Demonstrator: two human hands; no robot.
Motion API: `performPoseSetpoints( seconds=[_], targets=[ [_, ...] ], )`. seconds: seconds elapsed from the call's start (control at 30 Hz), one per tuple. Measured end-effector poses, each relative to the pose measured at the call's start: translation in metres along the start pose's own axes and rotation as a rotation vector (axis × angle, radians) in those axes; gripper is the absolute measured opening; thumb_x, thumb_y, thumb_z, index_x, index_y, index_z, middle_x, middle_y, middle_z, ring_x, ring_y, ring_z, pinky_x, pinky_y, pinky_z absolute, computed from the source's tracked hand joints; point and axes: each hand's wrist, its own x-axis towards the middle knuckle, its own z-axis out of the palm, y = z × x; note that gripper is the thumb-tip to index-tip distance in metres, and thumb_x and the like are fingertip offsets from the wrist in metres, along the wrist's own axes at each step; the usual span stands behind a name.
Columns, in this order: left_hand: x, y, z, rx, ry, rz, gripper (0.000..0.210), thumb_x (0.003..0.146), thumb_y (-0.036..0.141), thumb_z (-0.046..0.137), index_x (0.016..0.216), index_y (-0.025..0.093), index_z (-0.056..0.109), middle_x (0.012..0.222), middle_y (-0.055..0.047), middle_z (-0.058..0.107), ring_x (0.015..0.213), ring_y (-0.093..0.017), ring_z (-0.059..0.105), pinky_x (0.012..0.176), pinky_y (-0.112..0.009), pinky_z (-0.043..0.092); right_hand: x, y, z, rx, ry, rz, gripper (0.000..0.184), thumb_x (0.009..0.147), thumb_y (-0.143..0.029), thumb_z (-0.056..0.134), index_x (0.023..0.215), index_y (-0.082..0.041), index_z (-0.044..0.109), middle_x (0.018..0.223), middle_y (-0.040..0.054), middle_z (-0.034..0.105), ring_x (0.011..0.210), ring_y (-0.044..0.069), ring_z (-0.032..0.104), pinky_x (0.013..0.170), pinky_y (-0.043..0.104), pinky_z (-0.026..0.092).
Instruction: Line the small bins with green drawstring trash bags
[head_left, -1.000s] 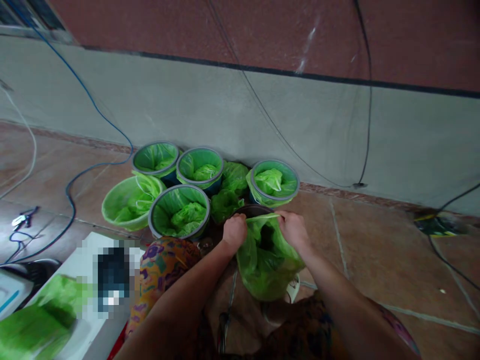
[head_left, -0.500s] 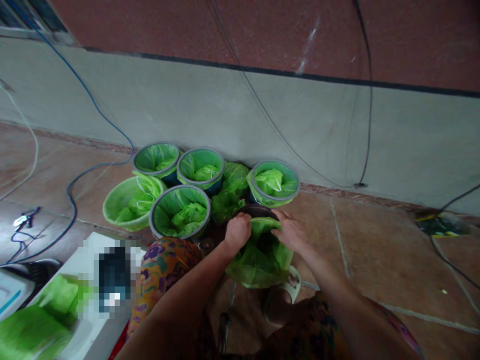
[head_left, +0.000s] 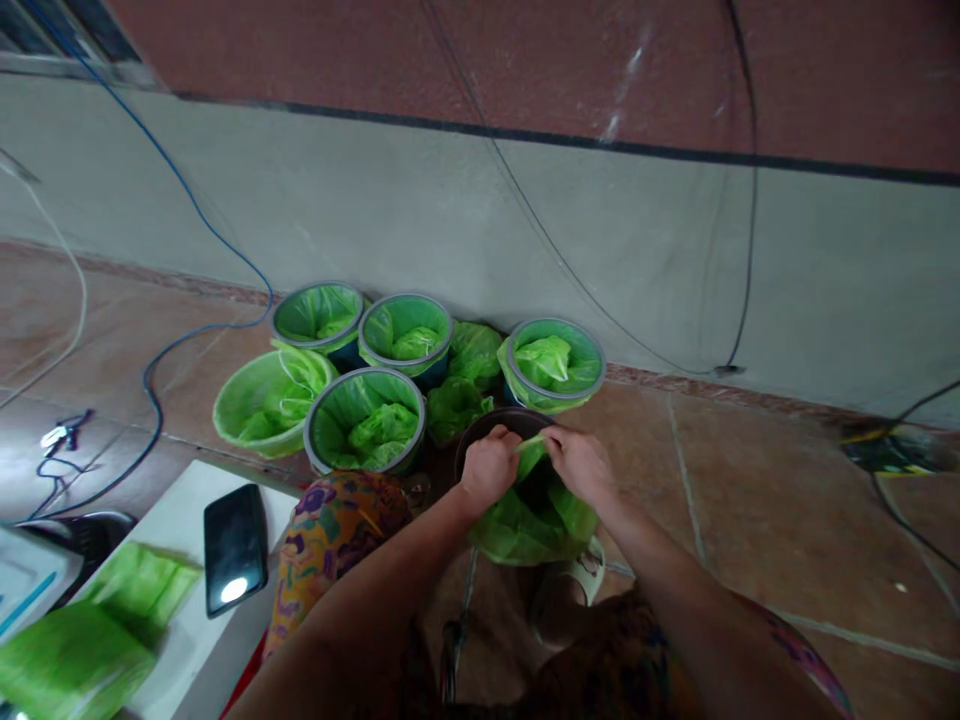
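Note:
Between my knees stands a dark brown bin (head_left: 471, 432) with a green plastic bag (head_left: 517, 525) hanging over its near side. My left hand (head_left: 491, 465) is closed on the bag's upper edge at the left. The same edge is pinched by my right hand (head_left: 579, 462), a short way to the right, and a strip of green plastic stretches between the two. Below the hands the bag's mouth gapes, dark inside. The bin's far rim shows bare beyond my left hand.
Several bins lined with green bags stand by the wall, among them a grey-rimmed bin (head_left: 364, 420), a pale green basket (head_left: 274, 405) and another bin (head_left: 555, 365). At left, a white surface (head_left: 187, 500) bears a phone (head_left: 235, 550) and folded green bags (head_left: 75, 650). A blue cable (head_left: 154, 385) crosses the floor.
My hands have drawn the bag's edge up and tightened it between them, baring more of the bin's far rim. The view has shifted slightly.

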Motion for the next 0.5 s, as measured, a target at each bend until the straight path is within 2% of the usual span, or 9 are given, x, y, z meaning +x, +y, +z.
performPoseSetpoints(
  seconds=[0.07,0.17,0.23,0.33,0.5],
  targets=[
    [-0.001,0.001,0.0,-0.026,0.021,-0.006,0.022,0.093,0.03,0.043,0.101,0.023,0.062,0.105,-0.005,0.06,0.089,-0.016,0.061,0.078,-0.026,0.048,-0.001,0.0,0.002,0.016,0.01,0.001,0.03,0.089,-0.028,0.048,0.115,-0.028,0.064,0.107,0.0032,0.071,0.092,0.019,0.065,0.081,0.028,0.046],
    [-0.002,0.003,0.0,-0.065,0.042,-0.005,0.024,0.093,0.033,0.043,0.104,0.023,0.062,0.105,-0.004,0.06,0.091,-0.016,0.061,0.08,-0.026,0.048,-0.001,0.0,0.007,0.065,0.034,-0.106,0.039,0.086,-0.026,0.053,0.125,-0.027,0.058,0.118,0.0037,0.067,0.1,0.019,0.063,0.087,0.028,0.045],
    [-0.002,0.004,0.001,-0.082,0.053,0.005,0.028,0.095,0.036,0.039,0.105,0.023,0.062,0.105,-0.005,0.06,0.092,-0.016,0.061,0.081,-0.026,0.048,0.001,0.002,0.011,0.1,0.052,-0.166,0.033,0.087,-0.023,0.049,0.117,-0.025,0.063,0.117,0.0037,0.066,0.1,0.018,0.062,0.088,0.028,0.045],
    [-0.003,0.003,0.001,-0.077,0.058,0.024,0.034,0.097,0.037,0.033,0.101,0.023,0.064,0.104,-0.006,0.06,0.09,-0.016,0.061,0.078,-0.026,0.048,0.003,0.007,0.016,0.135,0.081,-0.179,0.026,0.087,-0.019,0.046,0.099,-0.022,0.068,0.104,0.004,0.068,0.093,0.018,0.063,0.084,0.027,0.045],
    [-0.001,0.0,0.001,-0.063,0.064,0.013,0.031,0.095,0.022,0.034,0.103,0.024,0.064,0.108,-0.004,0.059,0.088,-0.015,0.061,0.076,-0.025,0.048,0.005,0.006,0.016,0.135,0.159,-0.156,0.018,0.083,-0.016,0.047,0.082,-0.021,0.064,0.09,0.0033,0.065,0.082,0.016,0.061,0.075,0.025,0.043]
  ],
)
